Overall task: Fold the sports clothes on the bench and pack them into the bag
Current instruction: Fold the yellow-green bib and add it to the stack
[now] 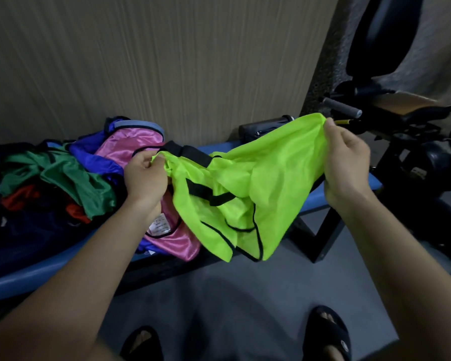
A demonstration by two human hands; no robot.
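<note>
Two bare forearms reach out from the bottom corners of the view, above feet in black sandals (328, 332) on the grey floor. The left hand (145, 175) has its fingers curled tight around one bunched corner of a neon-green mesh bib (245, 183), and the right hand (346, 162) pinches the opposite edge between thumb and fingers, higher up. The bib hangs stretched between the hands, in the air over the right part of the blue counter (320, 196), its black-trimmed lower edges drooping past the counter's front edge. A black strap runs across the bib near the left hand.

Just left of the bib, under the left hand, a pink satin bib (130, 142) with a white care label lies on the counter. Further left of the bib sits a heap of garments: a blue-purple one (89, 157), a green shirt (71, 175), and something red-orange (24, 196) beneath it. A dark navy mass, possibly the bag, lies at the far left, though I cannot tell. Right of the bib stands dark exercise equipment (401, 131) with padded handles.
</note>
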